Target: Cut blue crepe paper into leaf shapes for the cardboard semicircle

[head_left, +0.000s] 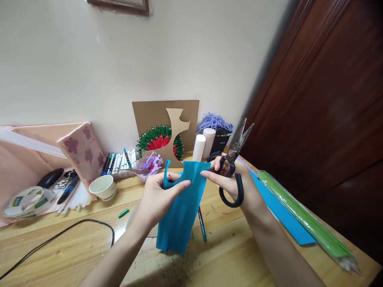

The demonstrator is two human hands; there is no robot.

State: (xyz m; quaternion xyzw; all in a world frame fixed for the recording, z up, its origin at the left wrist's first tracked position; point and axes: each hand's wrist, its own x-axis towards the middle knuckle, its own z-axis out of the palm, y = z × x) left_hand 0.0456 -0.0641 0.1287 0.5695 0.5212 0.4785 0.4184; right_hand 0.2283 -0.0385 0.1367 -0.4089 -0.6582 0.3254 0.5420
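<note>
A folded sheet of blue crepe paper (179, 215) hangs above the wooden table (74, 247) at the centre of the view. My left hand (158, 195) pinches its upper left edge, fingers closed on the paper. My right hand (230, 181) holds black-handled scissors (235, 159) with the blades slightly apart and pointing up, while its fingertips also touch the paper's upper right edge.
A blue pen (202, 223) lies under the paper. To the right lie a blue sheet (284, 215) and a wrapped green bundle (305, 215). At the left are a paper cup (103, 187), a tape roll (28, 201), markers (119, 161) and a black cable (60, 235). Cardboard craft (166, 131) leans on the wall.
</note>
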